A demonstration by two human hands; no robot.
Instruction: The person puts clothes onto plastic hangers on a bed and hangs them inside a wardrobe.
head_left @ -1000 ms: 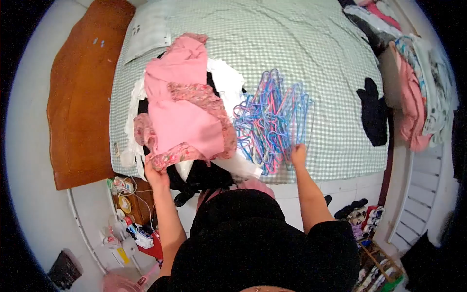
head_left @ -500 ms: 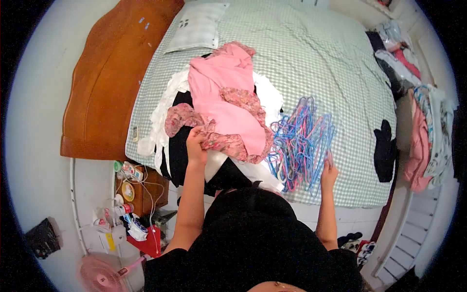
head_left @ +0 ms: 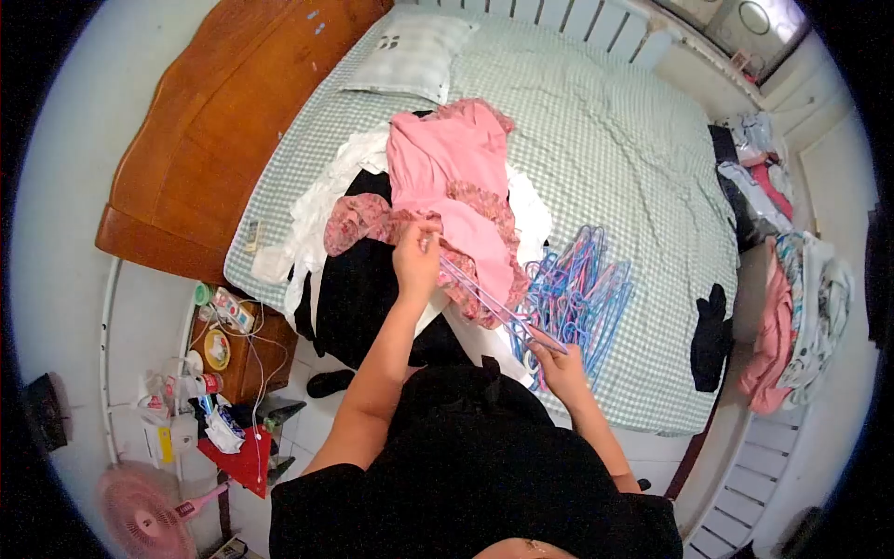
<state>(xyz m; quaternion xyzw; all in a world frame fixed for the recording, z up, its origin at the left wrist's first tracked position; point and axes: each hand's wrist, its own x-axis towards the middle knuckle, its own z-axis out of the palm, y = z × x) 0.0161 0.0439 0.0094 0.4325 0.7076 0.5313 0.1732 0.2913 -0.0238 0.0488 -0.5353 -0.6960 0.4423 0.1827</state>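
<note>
A pink dress with floral ruffled trim lies spread over white and black clothes on the bed. At its near left edge my left hand pinches the floral trim. My right hand grips a thin blue-purple clothes hanger by one end. The hanger slants across the lower part of the dress, its far end close by my left fingers. Just beyond my right hand lies a heap of blue and pink hangers.
The bed has a green checked sheet, a pillow and a black garment at the right. More clothes hang past the bed's right edge. A cluttered nightstand and a pink fan stand at the left.
My right hand has moved left and toward me from beside the hanger heap, bringing a hanger over to the dress. My left hand has shifted slightly right along the trim. The view has tilted.
</note>
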